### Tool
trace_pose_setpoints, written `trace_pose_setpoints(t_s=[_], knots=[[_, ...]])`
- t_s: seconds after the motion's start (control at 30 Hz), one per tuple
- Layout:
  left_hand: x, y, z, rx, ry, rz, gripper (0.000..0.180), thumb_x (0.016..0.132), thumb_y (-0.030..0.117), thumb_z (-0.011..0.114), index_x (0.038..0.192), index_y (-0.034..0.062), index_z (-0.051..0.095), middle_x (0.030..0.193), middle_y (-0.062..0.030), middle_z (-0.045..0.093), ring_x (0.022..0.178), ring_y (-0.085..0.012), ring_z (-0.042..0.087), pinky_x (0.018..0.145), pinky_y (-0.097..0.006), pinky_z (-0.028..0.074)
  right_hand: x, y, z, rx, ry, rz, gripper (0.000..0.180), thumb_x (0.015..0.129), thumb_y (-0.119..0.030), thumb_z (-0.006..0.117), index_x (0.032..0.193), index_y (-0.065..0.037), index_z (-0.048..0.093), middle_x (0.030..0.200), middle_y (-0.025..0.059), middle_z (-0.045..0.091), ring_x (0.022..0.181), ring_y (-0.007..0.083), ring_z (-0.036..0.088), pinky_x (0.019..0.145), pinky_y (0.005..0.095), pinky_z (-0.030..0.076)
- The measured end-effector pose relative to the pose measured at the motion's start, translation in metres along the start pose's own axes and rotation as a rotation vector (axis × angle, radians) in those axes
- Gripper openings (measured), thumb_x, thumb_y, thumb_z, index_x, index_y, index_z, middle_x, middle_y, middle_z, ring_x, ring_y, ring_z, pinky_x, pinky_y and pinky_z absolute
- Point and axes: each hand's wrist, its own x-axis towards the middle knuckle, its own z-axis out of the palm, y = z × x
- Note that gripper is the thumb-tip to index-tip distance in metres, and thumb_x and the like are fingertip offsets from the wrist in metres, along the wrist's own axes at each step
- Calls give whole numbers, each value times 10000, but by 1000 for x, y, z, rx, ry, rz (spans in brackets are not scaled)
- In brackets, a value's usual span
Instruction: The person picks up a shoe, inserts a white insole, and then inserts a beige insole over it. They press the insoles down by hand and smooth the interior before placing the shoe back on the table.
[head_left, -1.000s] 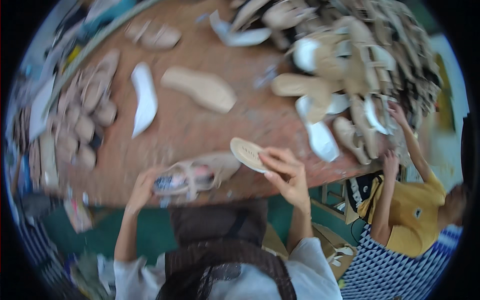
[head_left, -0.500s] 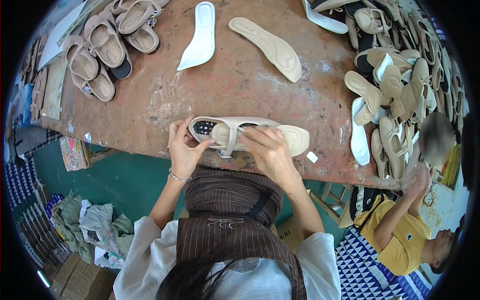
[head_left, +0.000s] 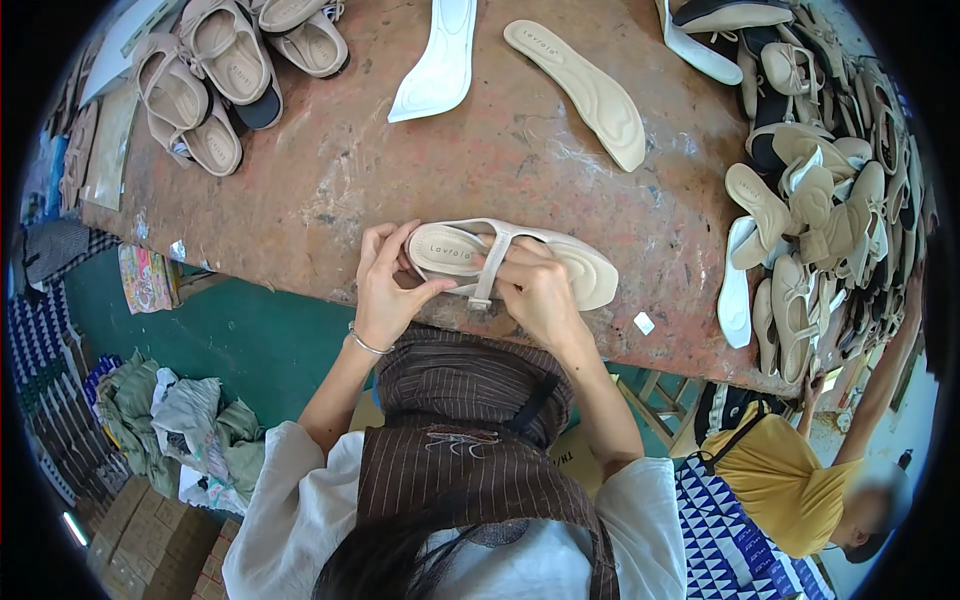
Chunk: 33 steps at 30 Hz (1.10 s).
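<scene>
I see both hands closed on 1 beige sandal at the near edge of the worktop. My left hand pinches the heel end; my right hand holds the middle, by the strap. The sandal looks light, with a fairly stiff sole and a soft, floppy strap, so I judge the sole edges the surest hold. Loose insoles lie far off.

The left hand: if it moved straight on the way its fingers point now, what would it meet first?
The left hand grips the heel end of the beige strapped sandal, fingers pointing up and away across the worn brown wooden table. Past the sandal, the white curved insole looks like the first thing, though depth is unclear.
</scene>
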Motion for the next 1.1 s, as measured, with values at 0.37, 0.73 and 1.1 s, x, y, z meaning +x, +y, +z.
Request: trace_pose_setpoints(t_s=[0.37,0.73,1.1], knots=[[12,-4,13,-121,189,-37,429,678,82,884,1050,-5,690,943,-44,537,687,-96,531,572,-232,479,-5,2,15,-126,-22,-63,303,723,72,656,986,-36,760,1100,133,708,1054,290,636,910,401,522],[29,-4,13,-147,219,-106,164,756,57,817,851,-13,703,743,-31,558,560,-83,474,504,-241,379,0,-4,15,-269,-207,-284,499,708,-37,688,1202,17,636,1433,144,506,1344,281,462,1053,400,450],[40,0,7,17,101,8,155,795,62,754,760,-14,624,687,-99,552,567,-191,505,542,-316,409,-32,-22,17,-555,-68,-23,460,682,-96,700,1139,-45,710,1179,141,685,1200,271,608,1136,463,359]])
